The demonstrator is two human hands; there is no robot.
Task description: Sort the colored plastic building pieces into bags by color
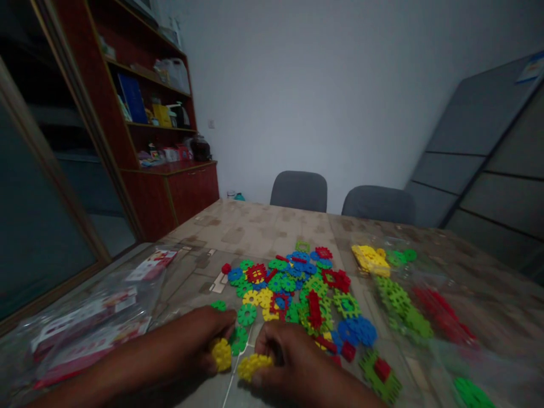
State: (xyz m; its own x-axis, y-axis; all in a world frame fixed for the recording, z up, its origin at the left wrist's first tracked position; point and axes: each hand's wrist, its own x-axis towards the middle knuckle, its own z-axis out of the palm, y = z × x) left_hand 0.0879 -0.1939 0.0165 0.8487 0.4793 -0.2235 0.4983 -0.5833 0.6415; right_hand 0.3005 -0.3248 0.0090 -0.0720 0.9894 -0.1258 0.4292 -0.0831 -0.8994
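Observation:
My left hand (208, 337) is closed on a yellow gear-shaped plastic piece (221, 355), held low over the near part of the table. Close by on its right, my right hand (283, 354) grips several yellow gear pieces (254, 366) that look bunched together. A small gap separates the two yellow bunches. Just beyond both hands spreads a loose heap of toothed building pieces in several colours, among them a green gear (246, 314), a yellow gear (265, 297), a red square piece (256, 273) and blue gears (360, 331).
Clear bags of sorted pieces, one with yellow pieces (369, 259), lie along the right. Plastic packaging with printed cards (96, 314) covers the left of the table (250, 224). Two grey chairs (298, 191) stand at the far edge, and a red-brown cabinet (193, 192) at the back left.

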